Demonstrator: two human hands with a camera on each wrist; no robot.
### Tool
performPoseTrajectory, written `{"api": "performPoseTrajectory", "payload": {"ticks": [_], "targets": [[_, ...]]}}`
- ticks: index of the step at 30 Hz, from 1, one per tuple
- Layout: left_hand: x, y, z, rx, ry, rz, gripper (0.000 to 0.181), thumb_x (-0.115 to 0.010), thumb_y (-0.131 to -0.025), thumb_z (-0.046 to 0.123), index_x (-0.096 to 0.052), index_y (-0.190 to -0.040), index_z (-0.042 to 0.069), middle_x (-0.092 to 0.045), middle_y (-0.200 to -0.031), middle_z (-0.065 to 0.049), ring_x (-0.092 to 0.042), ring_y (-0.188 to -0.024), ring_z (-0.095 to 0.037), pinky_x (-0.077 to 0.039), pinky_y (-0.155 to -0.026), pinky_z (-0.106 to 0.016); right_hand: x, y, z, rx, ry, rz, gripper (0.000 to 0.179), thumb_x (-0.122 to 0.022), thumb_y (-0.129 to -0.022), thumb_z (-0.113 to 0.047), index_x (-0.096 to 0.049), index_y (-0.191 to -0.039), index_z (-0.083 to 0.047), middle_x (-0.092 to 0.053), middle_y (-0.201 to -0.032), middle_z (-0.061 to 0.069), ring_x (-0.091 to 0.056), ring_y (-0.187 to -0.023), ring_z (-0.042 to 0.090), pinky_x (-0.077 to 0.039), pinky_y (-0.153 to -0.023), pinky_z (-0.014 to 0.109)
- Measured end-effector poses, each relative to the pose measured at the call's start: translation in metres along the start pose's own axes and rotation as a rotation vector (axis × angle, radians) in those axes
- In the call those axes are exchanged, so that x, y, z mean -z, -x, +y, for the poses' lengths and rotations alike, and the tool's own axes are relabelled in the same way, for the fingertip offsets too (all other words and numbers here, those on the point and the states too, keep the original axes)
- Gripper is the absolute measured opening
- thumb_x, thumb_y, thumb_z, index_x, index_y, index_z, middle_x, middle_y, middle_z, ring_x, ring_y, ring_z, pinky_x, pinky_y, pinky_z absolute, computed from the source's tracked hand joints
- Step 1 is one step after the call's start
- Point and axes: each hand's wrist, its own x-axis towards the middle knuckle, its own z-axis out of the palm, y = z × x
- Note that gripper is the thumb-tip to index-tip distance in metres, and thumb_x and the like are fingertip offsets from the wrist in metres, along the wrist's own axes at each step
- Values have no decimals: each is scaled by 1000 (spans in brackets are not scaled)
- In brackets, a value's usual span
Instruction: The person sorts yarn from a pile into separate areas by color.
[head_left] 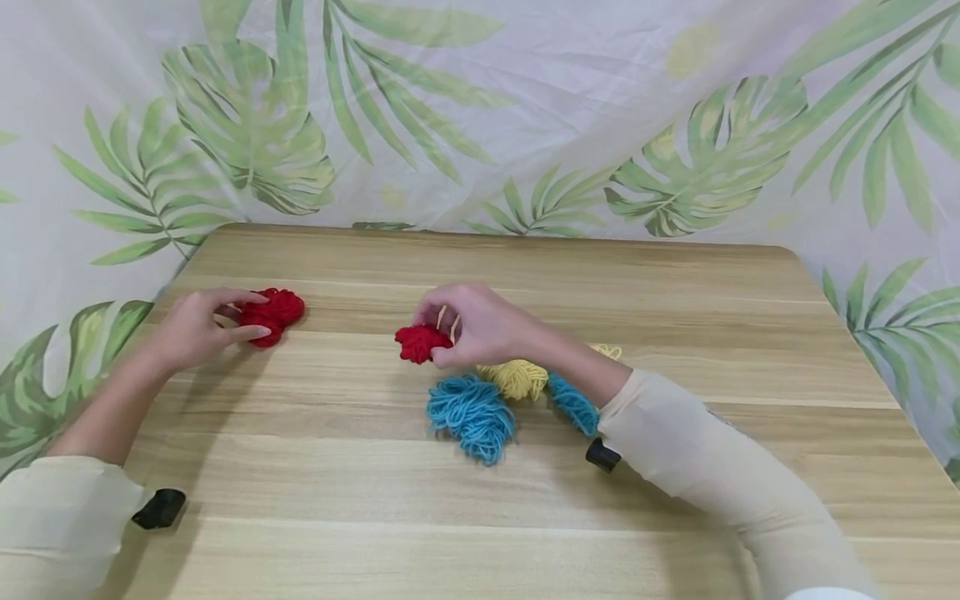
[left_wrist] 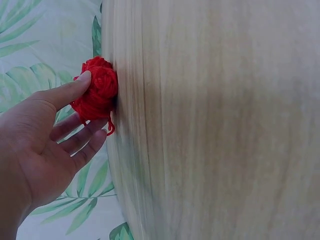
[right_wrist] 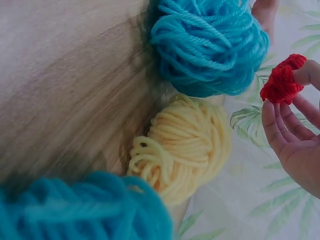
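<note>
One red yarn bundle (head_left: 283, 308) rests on the wooden table (head_left: 337, 533) at the left of the head frame, where your left hand (head_left: 201, 325) pinches it between thumb and fingers. Near the centre, your right hand (head_left: 483, 325) pinches a smaller red bundle (head_left: 420, 343), thumb and fingers clamped on it. Just below that lie a blue ball (head_left: 471, 417), a yellow ball (head_left: 517, 380) and, further right, a second blue ball (head_left: 572, 406).

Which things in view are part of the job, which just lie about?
In the job, going by grip:
left red yarn, in the left hand
right red yarn, in the right hand

Lying about, seemingly:
left blue yarn
right blue yarn
yellow yarn between them
yellow loops, partly hidden
</note>
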Motion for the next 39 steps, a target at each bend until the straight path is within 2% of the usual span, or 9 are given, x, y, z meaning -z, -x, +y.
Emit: {"api": "performPoseTrajectory", "payload": {"ticks": [7, 18, 27, 39], "targets": [[0, 0, 1, 3, 8, -2, 41, -84, -84, 2, -69, -121, -10, -68, -111, -37, -69, -92, -51, -42, -66, -7, -4, -10, 0, -25, -10, 7, 26, -72, -84, -5, -71, -110, -2, -71, -98, 6, -68, -78, 15, -57, -72, 23], [1, 0, 0, 24, 6, -17, 42, -84, -86, 4, -68, -122, -10, -67, -113, -38, -68, -94, -52, -43, -66, -10, -12, -22, 1, 0, 2, 2, 25, -72, -83, -2, -71, -109, -2, -71, -97, 5, -68, -76, 14, -55, -70, 22], [1, 0, 1, 23, 4, -18, 41, -84, -86, 4, -68, -122, -10, -67, -113, -37, -67, -93, -51, -43, -66, -10, -12, -35, -5, -36, -13, -3, 26, -76, -85, -3, -71, -111, -3, -73, -101, 7, -71, -81, 15, -55, -73, 22], [1, 0, 2, 30, 3, -8, 41, -84, -85, 5, -70, -121, -8, -69, -110, -34, -69, -93, -49, -41, -66, -8, -17, -54, -4, -72, -62, 0, 29, -73, -89, -3, -69, -118, -3, -72, -104, 11, -73, -85, 20, -54, -77, 20]]}}
